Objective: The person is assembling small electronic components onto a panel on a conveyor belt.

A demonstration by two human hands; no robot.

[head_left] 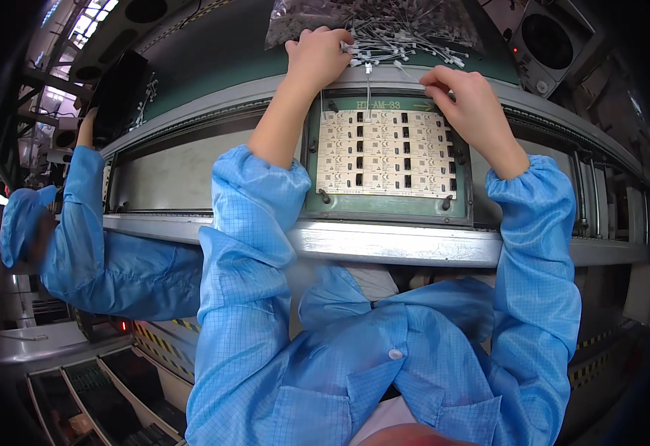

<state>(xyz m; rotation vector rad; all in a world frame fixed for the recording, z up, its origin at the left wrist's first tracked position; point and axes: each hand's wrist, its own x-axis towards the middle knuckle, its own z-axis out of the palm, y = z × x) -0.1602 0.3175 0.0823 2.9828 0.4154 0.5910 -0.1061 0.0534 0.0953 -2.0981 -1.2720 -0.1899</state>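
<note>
My left hand (320, 56) reaches to the near edge of a pile of thin cables with white connectors (392, 41). Its fingers are curled together, with white ends at the tips; what they hold is partly hidden. Right of it, my right hand (465, 98) pinches a thin cable (408, 71) whose white connector points toward the pile. Below both hands lies a panel of white circuit boards (386, 152) with black components, seated in a dark green framed carrier (384, 206). One cable (369, 89) runs up from the panel's top edge to a white connector on the rail.
A clear plastic bag (284, 22) lies behind the pile on the green surface. Metal conveyor rails (399, 242) run along both sides of the carrier. At left, a co-worker in blue (80, 223) reaches over the line. A dark box with a round fan (546, 41) stands back right.
</note>
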